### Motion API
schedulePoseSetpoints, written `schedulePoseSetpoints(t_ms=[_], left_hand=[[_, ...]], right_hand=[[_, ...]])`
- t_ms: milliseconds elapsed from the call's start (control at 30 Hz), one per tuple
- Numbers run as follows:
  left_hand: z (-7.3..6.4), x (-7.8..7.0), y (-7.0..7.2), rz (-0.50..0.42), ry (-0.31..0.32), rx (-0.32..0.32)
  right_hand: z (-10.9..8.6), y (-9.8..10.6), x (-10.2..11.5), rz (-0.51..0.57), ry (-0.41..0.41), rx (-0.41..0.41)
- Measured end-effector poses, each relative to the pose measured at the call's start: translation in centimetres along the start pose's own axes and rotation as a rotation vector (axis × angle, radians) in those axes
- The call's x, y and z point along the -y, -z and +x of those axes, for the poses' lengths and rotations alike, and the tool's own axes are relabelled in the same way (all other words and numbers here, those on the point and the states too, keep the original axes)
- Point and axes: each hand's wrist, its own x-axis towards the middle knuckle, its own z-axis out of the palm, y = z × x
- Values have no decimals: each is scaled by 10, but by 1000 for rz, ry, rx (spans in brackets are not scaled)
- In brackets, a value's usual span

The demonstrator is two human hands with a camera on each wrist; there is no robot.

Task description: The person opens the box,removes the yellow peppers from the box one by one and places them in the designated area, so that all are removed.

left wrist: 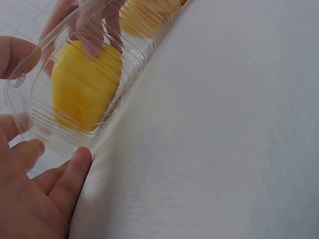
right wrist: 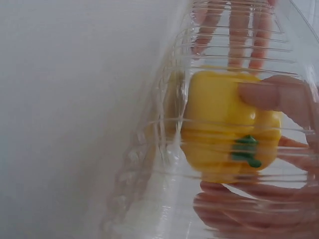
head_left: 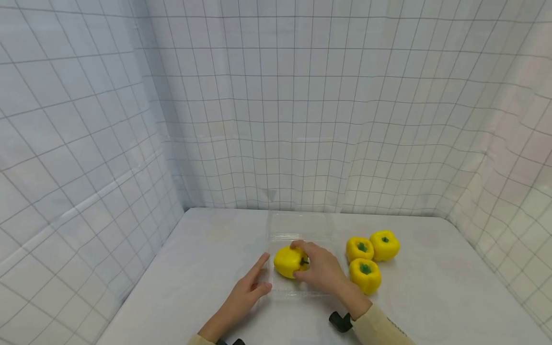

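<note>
A yellow bell pepper [head_left: 288, 262] lies on its side in a clear plastic clamshell box [head_left: 282, 286], its green stem toward the right. My right hand [head_left: 321, 269] grips this pepper, thumb on the near side and fingers on the far side. In the right wrist view the pepper [right wrist: 219, 104] and fingers show through the ribbed clear wall. At the box's left side is my left hand [head_left: 243, 294], fingers extended and thumb spread. The left wrist view has its fingertips [left wrist: 79, 158] at the box's wall, curled round nothing.
Right of the box, three more yellow bell peppers stand close together: one at the front [head_left: 364, 276], one behind it [head_left: 360, 249] and one at the far right [head_left: 385, 245]. The box's lid [head_left: 300, 223] lies folded back toward the gridded curtain [head_left: 293, 143]. White cloth [head_left: 194, 268] covers the table.
</note>
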Motion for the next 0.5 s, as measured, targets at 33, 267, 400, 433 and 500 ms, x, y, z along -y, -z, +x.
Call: schedulePoseSetpoints(t_ms=[33,267,400,433,500], left_hand=[[0,1,0,-2,2,-1],[-4,2,2,5,-2,-1],[-3,2,2,-4,-3,0],[-2,1,1,-10,-5,-2],[0,0,0,-26,-17,-1]], right_hand=[[0,0,0,-4,1,1],[0,4,6,-21,5,-4],[-1,9,10,-20,22,-15],[-2,11,10,-17,24,-21],[-4,14,10,-10,26,-35]])
